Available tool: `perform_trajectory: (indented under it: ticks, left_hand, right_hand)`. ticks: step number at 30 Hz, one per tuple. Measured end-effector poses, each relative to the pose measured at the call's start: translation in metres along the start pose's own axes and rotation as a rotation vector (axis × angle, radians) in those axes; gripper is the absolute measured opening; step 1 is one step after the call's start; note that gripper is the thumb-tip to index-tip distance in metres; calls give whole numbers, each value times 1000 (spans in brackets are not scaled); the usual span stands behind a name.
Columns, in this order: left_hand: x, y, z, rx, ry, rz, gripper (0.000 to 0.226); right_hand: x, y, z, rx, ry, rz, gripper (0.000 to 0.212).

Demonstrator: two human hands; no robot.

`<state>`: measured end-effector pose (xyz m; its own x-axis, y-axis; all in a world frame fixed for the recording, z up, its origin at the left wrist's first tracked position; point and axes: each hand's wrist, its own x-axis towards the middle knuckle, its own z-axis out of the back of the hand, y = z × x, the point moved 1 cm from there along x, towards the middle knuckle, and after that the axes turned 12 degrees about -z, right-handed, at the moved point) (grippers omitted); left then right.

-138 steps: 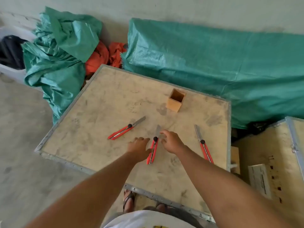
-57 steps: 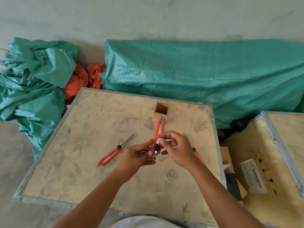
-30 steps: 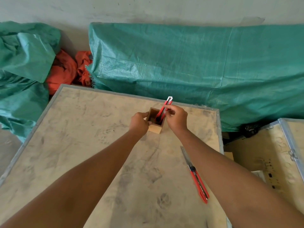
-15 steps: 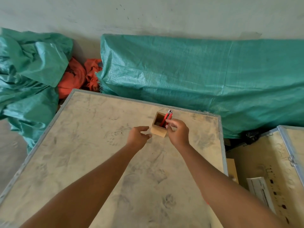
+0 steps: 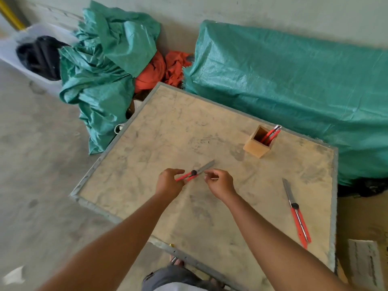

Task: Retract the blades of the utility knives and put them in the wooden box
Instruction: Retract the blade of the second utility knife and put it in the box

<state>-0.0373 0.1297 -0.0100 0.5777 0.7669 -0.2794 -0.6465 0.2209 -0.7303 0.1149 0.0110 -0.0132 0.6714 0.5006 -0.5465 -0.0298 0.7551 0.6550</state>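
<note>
My left hand (image 5: 169, 183) grips the red handle of a utility knife (image 5: 194, 172) just above the table's middle; its grey blade sticks out toward the far right. My right hand (image 5: 220, 182) hovers beside that blade with fingers curled, holding nothing; I cannot tell whether they touch it. The small wooden box (image 5: 255, 148) stands upright at the far right of the table. One red knife (image 5: 271, 134) leans inside it with its tip over the rim. Another red utility knife (image 5: 297, 214) lies flat near the right edge, blade extended.
The work surface is a dusty wooden table (image 5: 147, 143) with a metal rim. Green tarpaulin bundles (image 5: 283, 85) and orange cloth (image 5: 159, 70) lie on the floor behind it. A second crate (image 5: 365, 223) sits to the right. My feet show below the near edge.
The first knife was dropped into the box and released. Both hands came back toward me, and my left hand took hold of the left knife.
</note>
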Motion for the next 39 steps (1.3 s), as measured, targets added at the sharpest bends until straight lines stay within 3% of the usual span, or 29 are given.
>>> perform_trajectory:
  ticks: [6,10,17,25,32,39]
  left_hand:
    - [-19,51,4,295,112,17,62]
    - [-16,61,3,309,104,-41,52]
    - [-8,64,7,312,106,-160,29]
    - [-32,48,7,123,16,-220,37]
    - [-59,-11,16,-21,-41,-359,43]
    - [-90,-92,-19,-466,138,-323,43]
  right_hand:
    - [-1,10,-56,-59,74,-80,41]
    - [10,15,-74,-78,27,-121,52]
    - [33,2,-85,22,-44,-179,24]
    - [2,18,-54,363,-4,-244,18]
    - [-31,37,25,383,-19,-61,23]
    - [-53,27,129,337,-23,70,23]
